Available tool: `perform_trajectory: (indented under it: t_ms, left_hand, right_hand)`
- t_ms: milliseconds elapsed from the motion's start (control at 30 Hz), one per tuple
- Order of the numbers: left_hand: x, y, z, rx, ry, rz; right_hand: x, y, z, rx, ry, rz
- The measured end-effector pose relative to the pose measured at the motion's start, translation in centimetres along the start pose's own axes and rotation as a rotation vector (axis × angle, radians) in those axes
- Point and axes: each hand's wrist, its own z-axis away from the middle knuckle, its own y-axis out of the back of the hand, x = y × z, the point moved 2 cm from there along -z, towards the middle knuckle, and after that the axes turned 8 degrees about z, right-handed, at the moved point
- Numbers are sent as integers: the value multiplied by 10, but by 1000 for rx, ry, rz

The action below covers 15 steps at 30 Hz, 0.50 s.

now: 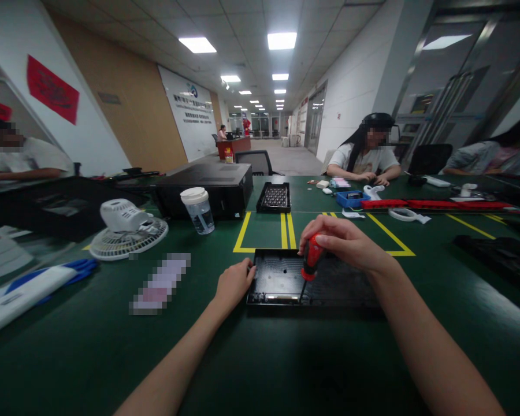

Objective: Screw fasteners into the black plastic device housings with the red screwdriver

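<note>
A flat black plastic casing (281, 280) lies on the green table in front of me. My right hand (342, 240) is closed round a red-handled screwdriver (311, 259), held upright with its tip down on the casing's near edge. My left hand (234, 283) rests against the casing's left edge, fingers curled on it, holding it steady.
A white desk fan (127, 228) lies at the left, with a lidded clear cup (198, 210) and a black box (208, 188) behind it. A black tray of small parts (274, 197) sits beyond the yellow floor-tape lines. Other people sit at the far right and far left.
</note>
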Motion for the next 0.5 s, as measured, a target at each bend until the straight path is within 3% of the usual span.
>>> perform_trajectory:
  t_ms: [500]
  left_hand:
    - [-1, -1, -1, -2, 5, -1]
  right_hand:
    - [-10, -1, 0, 93, -30, 134]
